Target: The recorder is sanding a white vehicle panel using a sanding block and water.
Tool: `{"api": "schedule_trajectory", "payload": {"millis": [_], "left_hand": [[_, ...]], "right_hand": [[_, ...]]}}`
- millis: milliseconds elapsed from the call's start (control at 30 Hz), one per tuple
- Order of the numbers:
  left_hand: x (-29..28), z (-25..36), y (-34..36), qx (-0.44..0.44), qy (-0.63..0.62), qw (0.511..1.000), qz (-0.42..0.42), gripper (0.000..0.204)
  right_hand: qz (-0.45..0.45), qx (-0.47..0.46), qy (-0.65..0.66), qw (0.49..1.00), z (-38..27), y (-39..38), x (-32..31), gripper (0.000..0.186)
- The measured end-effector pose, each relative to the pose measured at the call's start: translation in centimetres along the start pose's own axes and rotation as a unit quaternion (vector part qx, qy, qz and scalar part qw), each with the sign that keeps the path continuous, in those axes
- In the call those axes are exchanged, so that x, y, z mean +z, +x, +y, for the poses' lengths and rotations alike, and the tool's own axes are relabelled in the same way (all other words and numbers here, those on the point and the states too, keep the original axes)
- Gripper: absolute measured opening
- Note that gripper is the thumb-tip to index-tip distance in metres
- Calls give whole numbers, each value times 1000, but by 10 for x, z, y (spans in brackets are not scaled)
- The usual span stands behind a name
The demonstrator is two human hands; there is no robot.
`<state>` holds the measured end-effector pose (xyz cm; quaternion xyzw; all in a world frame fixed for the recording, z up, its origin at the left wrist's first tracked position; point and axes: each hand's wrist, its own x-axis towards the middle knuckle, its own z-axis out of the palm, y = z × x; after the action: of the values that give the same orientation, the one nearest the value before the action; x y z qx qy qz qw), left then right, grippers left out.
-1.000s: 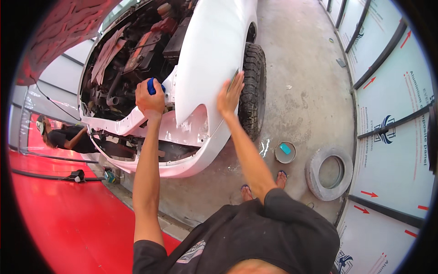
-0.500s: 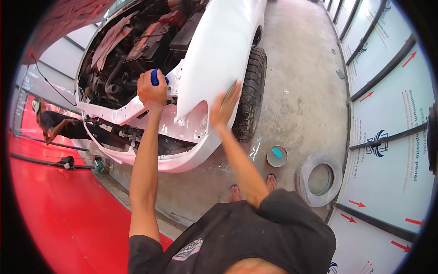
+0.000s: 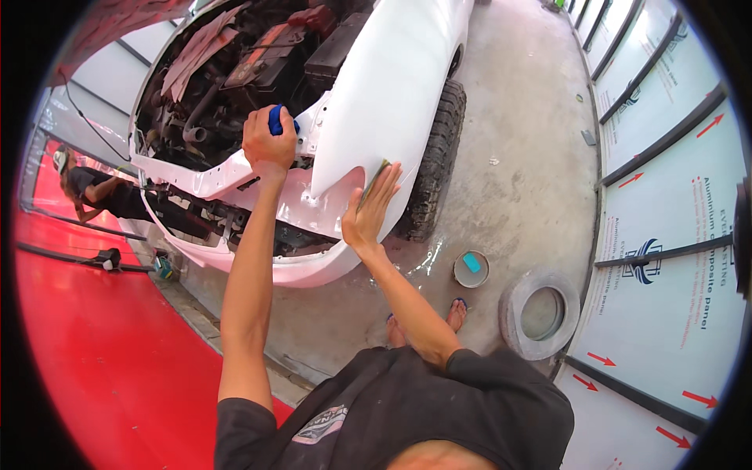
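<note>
My left hand (image 3: 269, 142) is closed around a wadded blue cloth (image 3: 283, 120), above the front edge of the open engine bay (image 3: 235, 94). Fingers stretched out, my right hand (image 3: 370, 210) lies along the white front fender (image 3: 368, 102) of the car. Between that palm and the panel is a thin olive-green sheet that looks like sandpaper (image 3: 375, 180), its edge showing beside the fingers. Most of the sheet is hidden under the hand. Below both hands curves the white bumper (image 3: 309, 272).
The front tyre (image 3: 435, 160) stands right of the fender. On the wet concrete are a round bucket (image 3: 456, 274) with a teal block (image 3: 471, 262) and a wrapped tyre (image 3: 511, 313). Panelled wall (image 3: 666, 204) runs along the right. Another person (image 3: 102, 192) stands left beyond the bumper.
My right hand has slid down the fender toward me and slightly left with the sheet. My left hand, still on the blue cloth, is in nearly the same place; the view has shifted slightly.
</note>
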<state>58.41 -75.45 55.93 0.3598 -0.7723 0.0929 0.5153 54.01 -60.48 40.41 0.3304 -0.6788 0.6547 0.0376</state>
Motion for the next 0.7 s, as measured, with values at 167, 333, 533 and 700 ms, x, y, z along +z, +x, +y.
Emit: {"api": "schedule_trajectory", "payload": {"millis": [167,333,533,700], "left_hand": [[1,7,4,6,2,1000,7,17],[-4,-3,-2,4,19,1000,5,18],[3,4,0,-12,11,1000,12,18],[2,8,0,-16,26,1000,5,18]], "right_hand": [[-25,27,-32,999,-21,166,8,73],[-24,-71,-22,997,-51,87,8,71],[-47,-169,-33,984,-59,188,16,70],[-69,-222,-43,972,-50,175,9,71]]}}
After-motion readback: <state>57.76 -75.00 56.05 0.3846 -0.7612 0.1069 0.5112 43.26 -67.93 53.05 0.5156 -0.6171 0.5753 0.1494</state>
